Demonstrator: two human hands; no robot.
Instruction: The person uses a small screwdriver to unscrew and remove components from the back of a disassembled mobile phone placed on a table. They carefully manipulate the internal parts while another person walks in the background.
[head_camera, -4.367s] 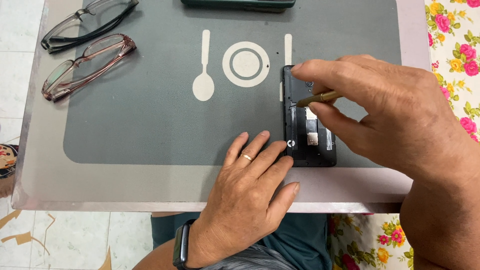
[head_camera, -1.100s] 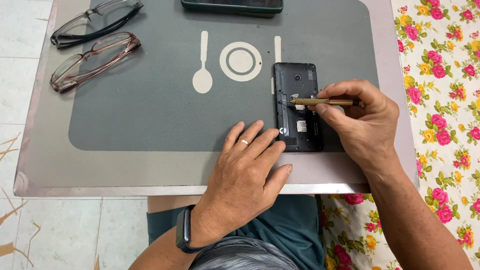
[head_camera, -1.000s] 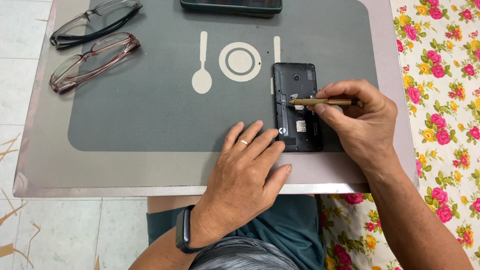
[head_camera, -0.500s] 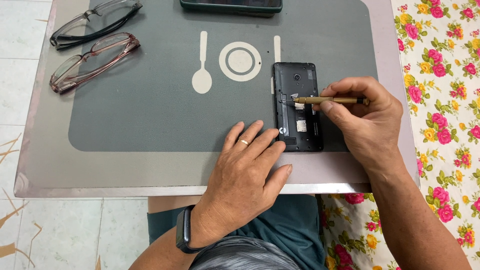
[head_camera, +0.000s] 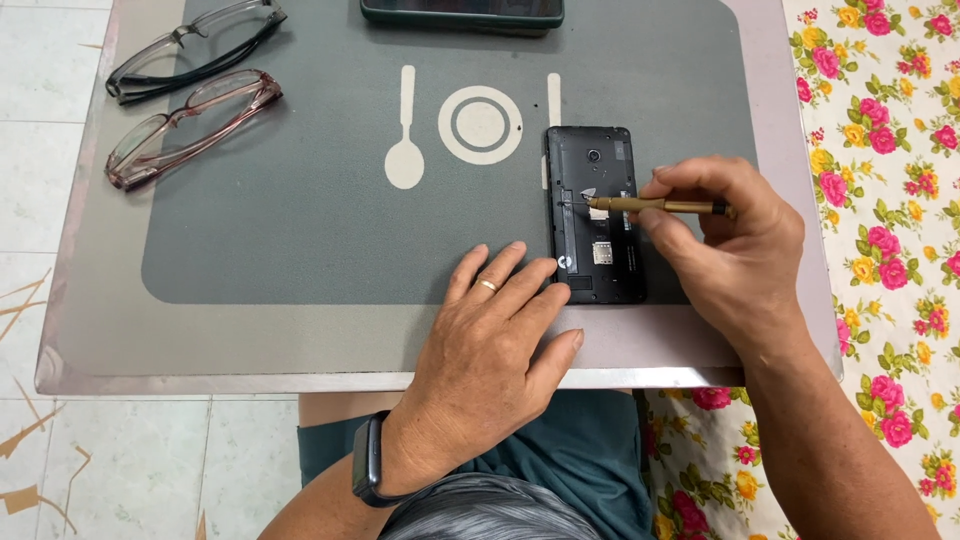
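A black phone with its back cover off lies face down on a grey placemat, showing its inner parts. My right hand holds a thin gold screwdriver sideways, its tip resting on the middle of the phone's open back. My left hand lies flat on the mat with fingers spread, the fingertips touching the phone's lower left corner. A gold ring is on one finger and a black band on the wrist.
Two pairs of glasses lie at the mat's upper left, one dark-framed, one reddish-brown. Another dark phone lies at the far edge. The small table ends near my lap. A flowered cloth is at the right.
My right hand has drawn back to the right since four seconds ago, uncovering the phone. Over the last second the screwdriver tip shifted only slightly. The left hand stayed put.
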